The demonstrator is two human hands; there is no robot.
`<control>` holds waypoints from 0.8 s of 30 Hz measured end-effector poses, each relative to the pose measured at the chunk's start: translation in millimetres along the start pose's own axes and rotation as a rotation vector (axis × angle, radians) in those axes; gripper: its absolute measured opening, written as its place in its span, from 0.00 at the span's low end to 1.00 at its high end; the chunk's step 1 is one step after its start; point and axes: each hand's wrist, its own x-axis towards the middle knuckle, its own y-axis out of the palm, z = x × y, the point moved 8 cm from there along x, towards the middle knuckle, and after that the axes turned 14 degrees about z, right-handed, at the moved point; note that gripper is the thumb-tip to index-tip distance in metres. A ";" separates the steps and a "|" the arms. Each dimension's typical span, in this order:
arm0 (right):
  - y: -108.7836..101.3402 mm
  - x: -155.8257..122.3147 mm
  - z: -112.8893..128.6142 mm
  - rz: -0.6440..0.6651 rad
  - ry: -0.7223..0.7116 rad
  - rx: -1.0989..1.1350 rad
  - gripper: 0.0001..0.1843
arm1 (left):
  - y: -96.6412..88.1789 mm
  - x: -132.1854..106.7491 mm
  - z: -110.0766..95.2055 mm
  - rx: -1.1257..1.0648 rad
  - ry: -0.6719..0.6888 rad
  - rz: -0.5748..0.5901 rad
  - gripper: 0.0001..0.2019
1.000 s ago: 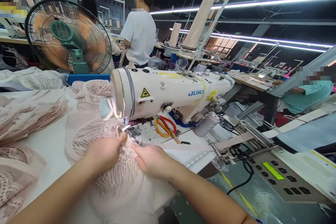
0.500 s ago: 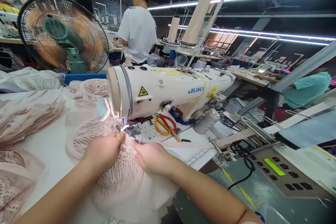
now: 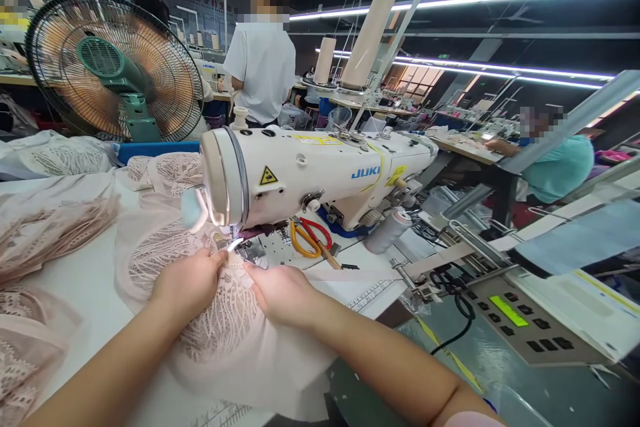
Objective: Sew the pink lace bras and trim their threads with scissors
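A pale pink lace garment piece (image 3: pixel 223 327) lies on the machine bed, its upper edge by the needle area of a white sewing machine (image 3: pixel 280 177). My left hand (image 3: pixel 187 287) pinches the garment just left of the presser foot. On the other side, my right hand (image 3: pixel 283 293) grips the same edge between thumb and fingers. The lace hangs in soft folds between and below both hands. A pale band (image 3: pixel 460 250) runs in from the right towards my right hand. The needle itself is too small to make out.
Scissors with yellow and red handles (image 3: pixel 306 240) lie beneath the machine arm, beside a small brush (image 3: pixel 330 259). A grey thread cone (image 3: pixel 389 230) stands behind. More lace pieces (image 3: pixel 55 220) are piled left. A control panel (image 3: pixel 520 320) sits right; a large fan (image 3: pixel 117 73) stands behind.
The view has shifted slightly, so most things appear a little further left. Both hands keep their grip on the lace garment piece, close to the presser foot.
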 end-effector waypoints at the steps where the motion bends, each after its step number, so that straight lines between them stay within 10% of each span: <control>1: 0.5 -1.4 -0.7 -0.011 0.001 0.007 0.29 | -0.4 -0.4 2.7 -0.014 -0.009 0.003 0.26; 19: 8.1 -19.1 -6.8 -0.065 -0.142 0.005 0.25 | -19.6 -15.9 27.2 -0.069 -0.125 -0.161 0.24; 24: 3.7 -21.3 -11.5 -0.108 -0.158 0.028 0.24 | -27.5 -43.7 -5.4 0.177 -0.058 -0.227 0.21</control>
